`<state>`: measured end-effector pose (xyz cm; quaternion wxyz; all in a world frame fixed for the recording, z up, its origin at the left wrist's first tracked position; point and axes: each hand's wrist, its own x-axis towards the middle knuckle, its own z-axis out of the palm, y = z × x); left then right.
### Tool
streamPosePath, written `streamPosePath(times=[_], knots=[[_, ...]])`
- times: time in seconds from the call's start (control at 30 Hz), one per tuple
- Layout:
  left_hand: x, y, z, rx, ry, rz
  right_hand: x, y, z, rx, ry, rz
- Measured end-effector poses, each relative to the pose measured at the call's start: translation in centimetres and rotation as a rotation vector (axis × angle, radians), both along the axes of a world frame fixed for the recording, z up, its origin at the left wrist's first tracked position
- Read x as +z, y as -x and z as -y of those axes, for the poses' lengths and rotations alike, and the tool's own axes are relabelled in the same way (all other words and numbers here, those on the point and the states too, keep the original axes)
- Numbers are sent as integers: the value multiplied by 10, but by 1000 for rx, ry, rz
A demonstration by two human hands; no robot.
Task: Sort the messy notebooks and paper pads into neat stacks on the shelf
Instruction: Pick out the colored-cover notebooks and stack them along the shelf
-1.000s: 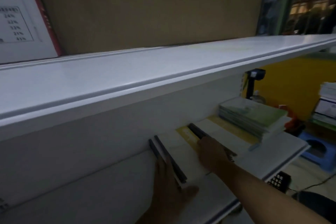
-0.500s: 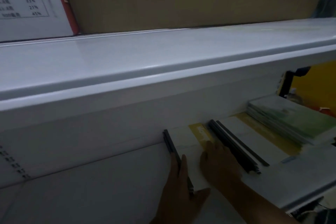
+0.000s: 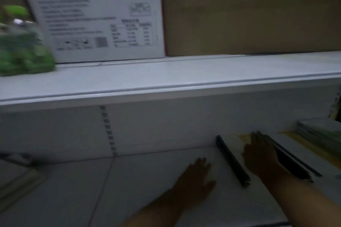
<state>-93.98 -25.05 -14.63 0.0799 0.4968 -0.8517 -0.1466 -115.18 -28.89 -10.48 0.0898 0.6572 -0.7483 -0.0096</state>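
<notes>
Notebook point(image 3: 232, 161) under flat right hand point(image 3: 259, 155); left hand point(image 3: 195, 180) flat on shelf point(image 3: 129, 190) beside it

The left hand point(image 3: 195, 180) lay flat on the shelf point(image 3: 129, 190) beside a black-spined pad point(image 3: 231, 159); the right hand point(image 3: 260, 155) rested on it.
</notes>
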Motion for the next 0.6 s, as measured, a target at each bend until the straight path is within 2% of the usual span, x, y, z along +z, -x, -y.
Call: streamPosePath(times=[0.07,0.13,0.2,0.27,0.37,0.47,0.6], knots=[[23,-68,0,150,76,50,19,-57,-3,245,84,-100],[49,-143,-7,292,151,167,18,-120,-9,466,147,-99],[73,-218,-26,402,193,295,32,-196,-38,632,23,-120],[89,-288,-57,492,170,384,33,-267,-64,800,63,-50],[93,-380,-119,652,124,444,33,-356,-97,911,-102,-29],[86,-453,-186,779,54,438,30,-434,-133,1047,-152,34],[84,-515,-255,896,-5,422,23,-510,-162,1134,-191,18]])
